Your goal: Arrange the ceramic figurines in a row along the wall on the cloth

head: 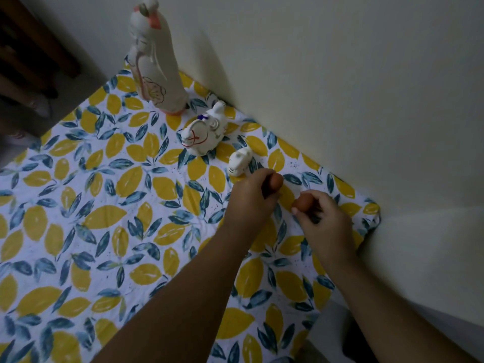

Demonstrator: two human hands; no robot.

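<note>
A cream wall [340, 87] runs diagonally from the top centre down to the right of the frame, and below it lies a cloth [104, 218] printed with yellow lemons and blue leaves, filling the lower left and centre. Along the wall on that cloth we have three white ceramic figurines in a line. The tall figurine [154, 61] stands upright at the upper centre, with an orange-pink patch near its top and a flower outline on its side. Just below and right of it sits the elephant figurine [205, 133], marked with red lines and a blue spot. Next along comes the small white figurine [239, 162], close to the wall.

Right beside that small one, the left hand [248, 197] is closed around a small brown figurine [276, 181], only its rounded top showing past the fingers. A little further right, the right hand [323, 218] is curled around a second brown piece [303, 201], also mostly hidden. Both hands hover near the cloth's right end, close to the wall. Dark wooden furniture [31, 48] fills the upper left corner.
</note>
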